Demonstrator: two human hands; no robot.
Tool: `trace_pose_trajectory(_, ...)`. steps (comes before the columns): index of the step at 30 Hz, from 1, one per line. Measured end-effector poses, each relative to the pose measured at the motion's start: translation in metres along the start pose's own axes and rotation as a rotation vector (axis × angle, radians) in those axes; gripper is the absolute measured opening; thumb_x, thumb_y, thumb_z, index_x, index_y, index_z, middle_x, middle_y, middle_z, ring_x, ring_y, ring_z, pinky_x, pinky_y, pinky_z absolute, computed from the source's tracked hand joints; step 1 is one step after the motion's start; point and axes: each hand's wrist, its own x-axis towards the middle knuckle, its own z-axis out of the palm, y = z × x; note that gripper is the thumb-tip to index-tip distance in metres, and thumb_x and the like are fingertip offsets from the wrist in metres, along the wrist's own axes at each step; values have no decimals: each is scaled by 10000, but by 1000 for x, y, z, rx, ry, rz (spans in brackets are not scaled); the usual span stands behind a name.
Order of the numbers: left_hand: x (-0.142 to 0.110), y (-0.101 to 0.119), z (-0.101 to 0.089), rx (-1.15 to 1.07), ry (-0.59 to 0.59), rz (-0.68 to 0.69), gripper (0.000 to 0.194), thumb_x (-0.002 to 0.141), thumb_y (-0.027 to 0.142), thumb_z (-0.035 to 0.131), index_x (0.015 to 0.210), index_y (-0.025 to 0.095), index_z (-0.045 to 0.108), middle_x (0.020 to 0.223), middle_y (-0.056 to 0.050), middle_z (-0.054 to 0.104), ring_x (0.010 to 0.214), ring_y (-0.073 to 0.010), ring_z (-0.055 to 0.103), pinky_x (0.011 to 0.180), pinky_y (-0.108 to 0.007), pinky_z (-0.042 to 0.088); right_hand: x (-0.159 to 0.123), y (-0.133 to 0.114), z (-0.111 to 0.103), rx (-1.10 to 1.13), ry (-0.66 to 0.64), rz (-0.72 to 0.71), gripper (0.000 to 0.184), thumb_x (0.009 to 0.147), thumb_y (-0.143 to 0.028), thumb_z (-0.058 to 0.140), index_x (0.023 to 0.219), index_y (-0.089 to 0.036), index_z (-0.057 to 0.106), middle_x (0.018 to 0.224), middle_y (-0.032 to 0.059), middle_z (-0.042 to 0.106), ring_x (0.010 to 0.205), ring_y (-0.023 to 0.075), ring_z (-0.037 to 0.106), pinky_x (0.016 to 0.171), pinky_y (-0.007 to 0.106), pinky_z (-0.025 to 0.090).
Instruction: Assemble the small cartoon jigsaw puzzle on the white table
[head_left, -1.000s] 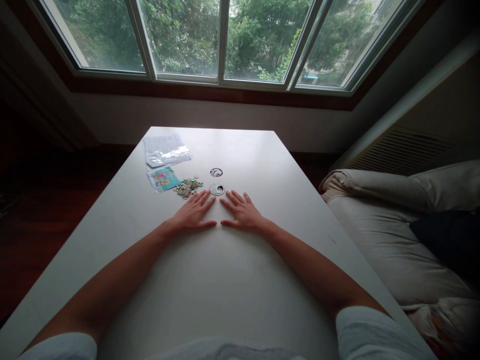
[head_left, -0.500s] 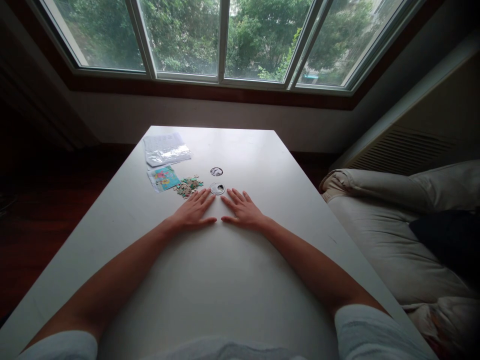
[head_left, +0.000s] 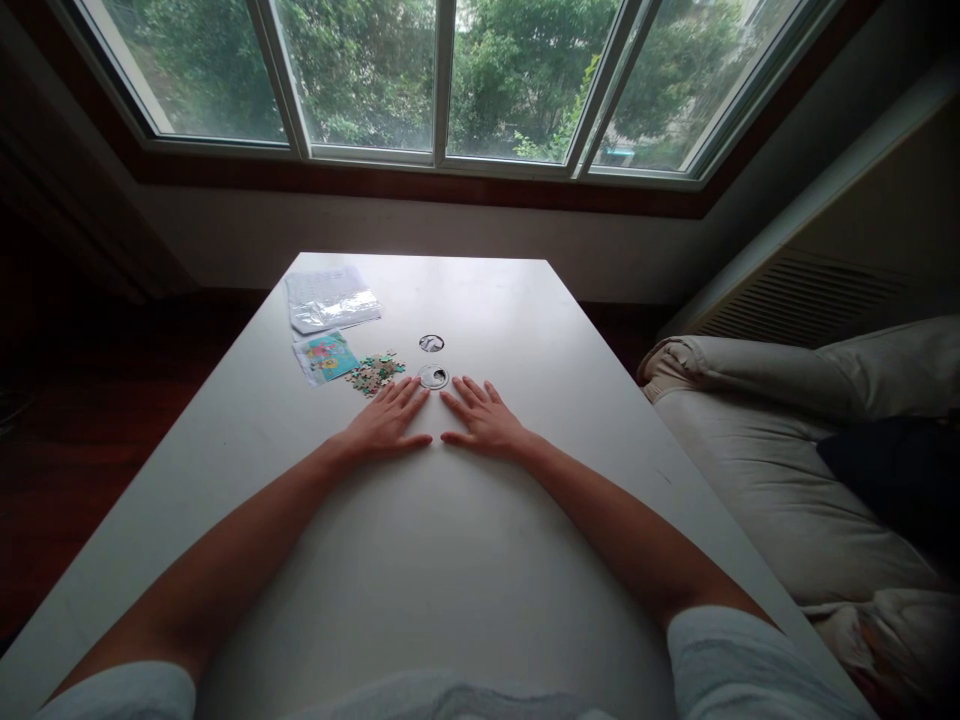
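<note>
Both my hands lie palm down on the white table (head_left: 450, 560), fingers spread, holding nothing. My left hand (head_left: 388, 420) rests just below a pile of small jigsaw pieces (head_left: 375, 373), its fingertips close to the pile. To the right, with a small gap between the thumbs, is my right hand (head_left: 484, 418). Just past the fingertips of both hands lies a round disc with a dark mark (head_left: 433, 377). A second, smaller round piece (head_left: 431, 343) lies farther up the table. Beside the jigsaw pile, a colourful picture sheet (head_left: 327, 357) lies flat.
A clear plastic bag (head_left: 332, 299) lies at the table's far left corner. Along the right side stands a pale sofa (head_left: 750, 470) with a dark cushion (head_left: 892, 480). Beyond the table's far edge are a wall and a wide window (head_left: 367, 80).
Neither hand has visibly moved on the table, and the things around them lie as before. Only the camera view has shifted very slightly.
</note>
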Motion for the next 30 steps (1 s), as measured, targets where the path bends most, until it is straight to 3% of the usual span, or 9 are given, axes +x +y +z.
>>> trace_pose_trajectory(16,0,-2,-1,-25,13,4,857,936,748,378,1628,262,238,1706,-76,136,1569,-337,119,1268,-522,143,-2,-2,-2,4,20,13,916,900,-832,311,1632,-291,210,1712,77,74,1579,321,91,1266,543,57)
trace_pose_trajectory(30,1,-3,0,-22,14,8,864,937,760,351,1626,251,242,1706,-77,136,1573,-319,113,1276,-503,118,-1,-2,-1,17,23,16,919,896,-833,325,1628,-286,233,1710,83,83,1580,316,86,1267,546,50)
